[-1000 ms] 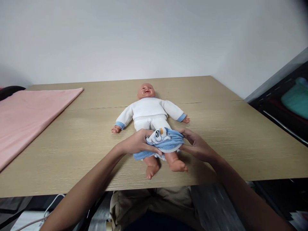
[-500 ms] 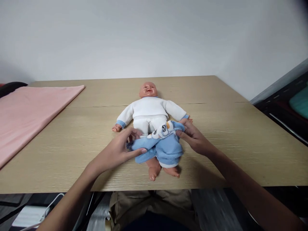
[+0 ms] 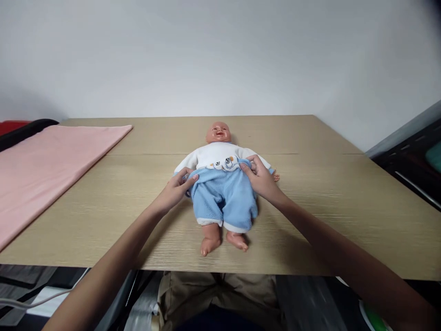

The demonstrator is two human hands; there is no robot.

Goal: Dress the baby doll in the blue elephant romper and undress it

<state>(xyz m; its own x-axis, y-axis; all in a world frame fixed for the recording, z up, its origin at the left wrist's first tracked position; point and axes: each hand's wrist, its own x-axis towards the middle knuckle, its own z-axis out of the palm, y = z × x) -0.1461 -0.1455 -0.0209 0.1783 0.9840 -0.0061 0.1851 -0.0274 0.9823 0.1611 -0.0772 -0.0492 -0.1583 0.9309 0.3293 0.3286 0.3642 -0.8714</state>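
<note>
Our left hand [image 3: 179, 185] pinches with its thumb against bent fingers, and our right hand [image 3: 260, 177] grips the same way, slightly farther forward. Our left forearm [image 3: 120, 243] and right forearm [image 3: 327, 241], both bare, reach forward and inward.

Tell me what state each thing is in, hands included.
Doll: on its back, barefoot.
Blue pants: on the doll, waist up at the belly.
White top: worn by the doll.
Left hand: gripping the pants' waist.
Right hand: gripping the waist's other side.
Pink cloth: lying flat on the table.
</note>
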